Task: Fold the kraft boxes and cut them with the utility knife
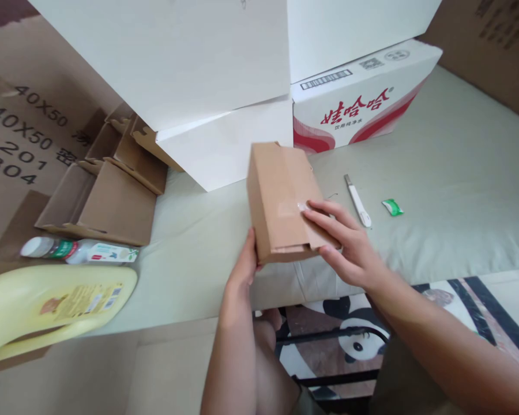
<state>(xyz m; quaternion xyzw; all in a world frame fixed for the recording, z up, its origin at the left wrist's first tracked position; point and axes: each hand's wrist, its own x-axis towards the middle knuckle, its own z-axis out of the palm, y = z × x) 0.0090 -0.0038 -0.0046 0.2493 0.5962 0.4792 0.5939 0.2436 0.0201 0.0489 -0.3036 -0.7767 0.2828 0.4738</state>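
A small brown cardboard box is tilted between my hands above the pale green cloth surface. My left hand grips its lower left corner, fingers partly hidden beneath. My right hand lies over the right side of the box, fingers spread and touching its face. Two fingertips are at a piece of clear tape across the seam, and the thumb is by the flap edge at the near end. To the right of the box lie a white-handled utility knife and a small green and white packet.
Large white cartons and a white-and-red carton stand behind. On the left are open brown boxes, a small bottle and a yellow jug. Below the cloth's front edge is a black metal frame over a panda-patterned mat.
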